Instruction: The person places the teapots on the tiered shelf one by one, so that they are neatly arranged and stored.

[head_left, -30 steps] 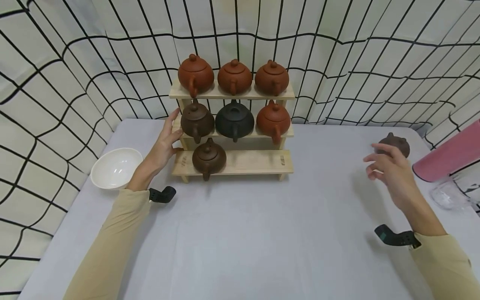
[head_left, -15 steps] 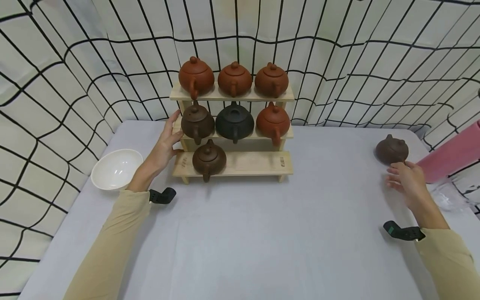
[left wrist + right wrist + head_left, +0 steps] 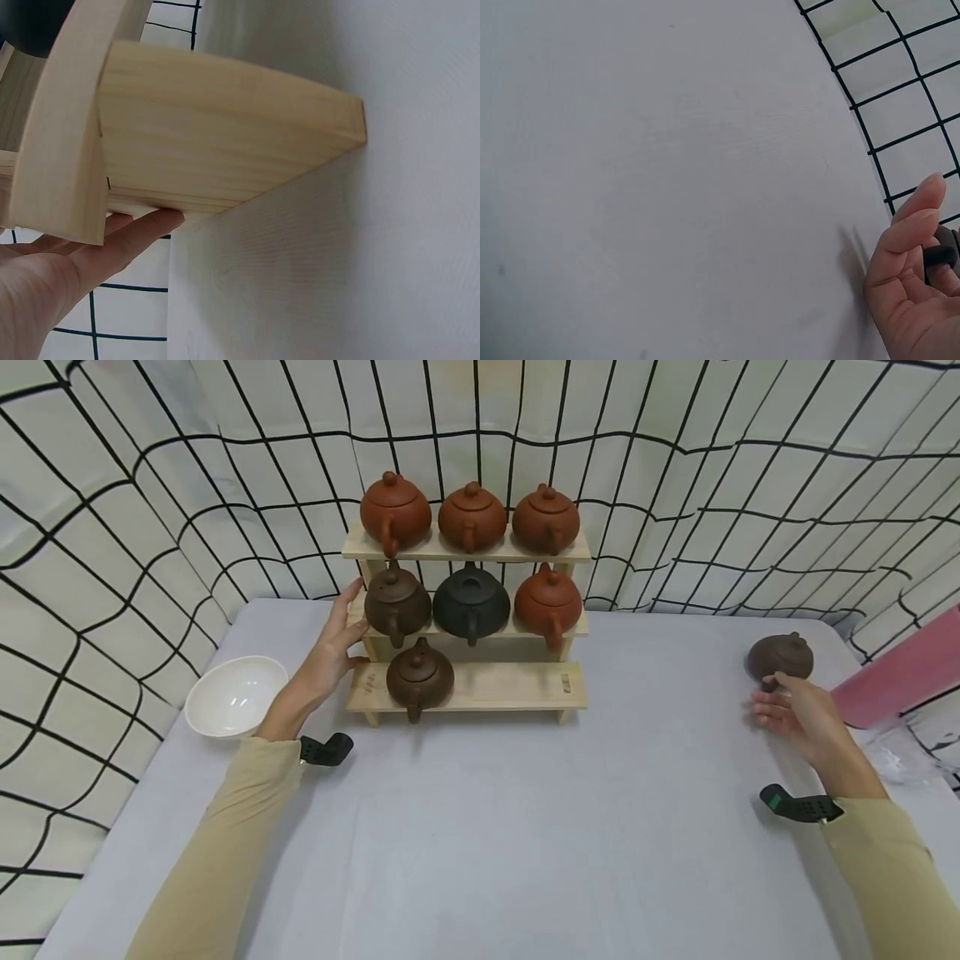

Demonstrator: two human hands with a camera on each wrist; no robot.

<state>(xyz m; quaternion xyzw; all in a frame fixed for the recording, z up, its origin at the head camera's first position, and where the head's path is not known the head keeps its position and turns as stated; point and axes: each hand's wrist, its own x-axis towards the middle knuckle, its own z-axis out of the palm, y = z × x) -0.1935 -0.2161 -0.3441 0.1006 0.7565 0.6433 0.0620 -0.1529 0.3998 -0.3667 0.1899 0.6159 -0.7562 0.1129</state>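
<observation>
In the head view, my left hand [image 3: 328, 647] rests against the left side of a three-tier wooden rack [image 3: 517, 685], fingers fairly straight. The left wrist view shows the fingertips of that hand [image 3: 112, 251] touching the rack's wooden side panel [image 3: 217, 112]. Far to the right, a dark brown clay teapot [image 3: 780, 655] sits on the table. My right hand [image 3: 810, 718] is at its near side, thumb and fingers pinching the handle. From the right wrist, the curled fingers of this hand [image 3: 907, 277] surround the dark handle [image 3: 939, 256]; most of the pot is out of frame there.
Three red-brown teapots [image 3: 472, 518] line the top tier. Below them stand a brown, a black [image 3: 471, 602] and a red teapot. One brown teapot [image 3: 420, 677] occupies the bottom tier's left. A white bowl [image 3: 236, 697] lies left; a pink cylinder [image 3: 896, 668] stands right. Black wire grid [image 3: 675, 527] encloses the back.
My right hand has moved from in front of the right-hand teapot to its near side and taken its handle. That teapot has turned slightly. My left hand stays at the rack.
</observation>
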